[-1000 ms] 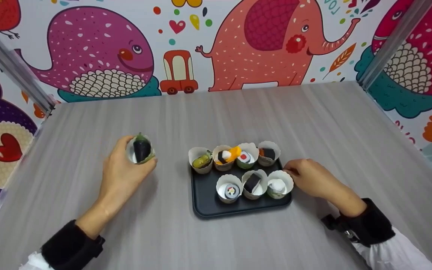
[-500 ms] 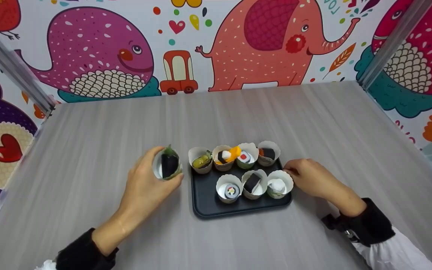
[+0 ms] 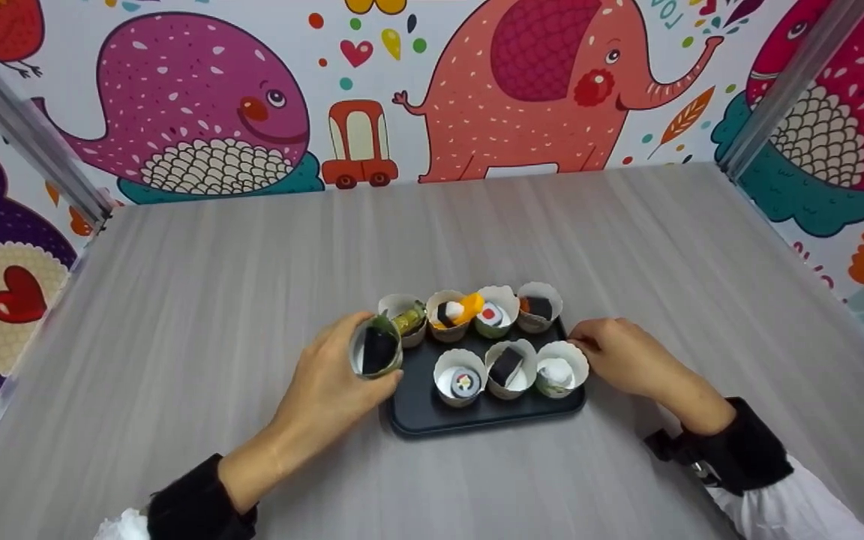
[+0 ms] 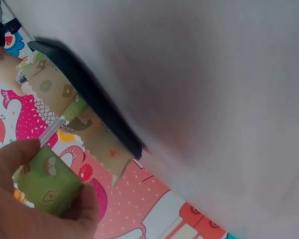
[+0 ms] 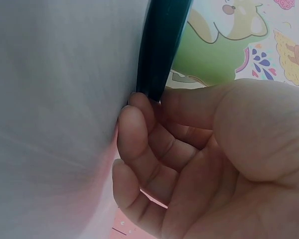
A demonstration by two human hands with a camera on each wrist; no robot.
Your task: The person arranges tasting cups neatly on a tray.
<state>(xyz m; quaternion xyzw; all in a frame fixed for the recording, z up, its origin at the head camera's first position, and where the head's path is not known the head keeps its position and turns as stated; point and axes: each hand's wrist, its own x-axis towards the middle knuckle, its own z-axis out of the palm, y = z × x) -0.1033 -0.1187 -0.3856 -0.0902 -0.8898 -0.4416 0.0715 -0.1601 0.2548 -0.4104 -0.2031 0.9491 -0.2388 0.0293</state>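
Observation:
My left hand [image 3: 331, 382] grips a small paper cup [image 4: 50, 181], green outside, over the left end of the black tray [image 3: 421, 424]. Inside this cup lies a dark toy eggplant [image 3: 380, 349] with a green stem. The thumb and fingers of my right hand [image 3: 623, 356] pinch the tray's right edge, as the right wrist view shows. Three cups stand in the tray's front row: one with a sushi roll [image 3: 466, 382], one with a black-wrapped piece [image 3: 506, 366], one with a white piece [image 3: 555, 371]. A back-row cup [image 3: 415, 339] is partly hidden behind the held one.
Along the tray's back edge more cups hold an orange-and-white piece [image 3: 454, 311], a roll with a red centre [image 3: 490, 315] and a dark piece [image 3: 538, 307]. The grey wood-look table [image 3: 267, 255] reaches to printed cartoon walls [image 3: 357, 45].
My left hand has carried the cup with the eggplant rightward and slightly nearer, from the bare table to the tray's left end. The right hand and the tray have stayed in place.

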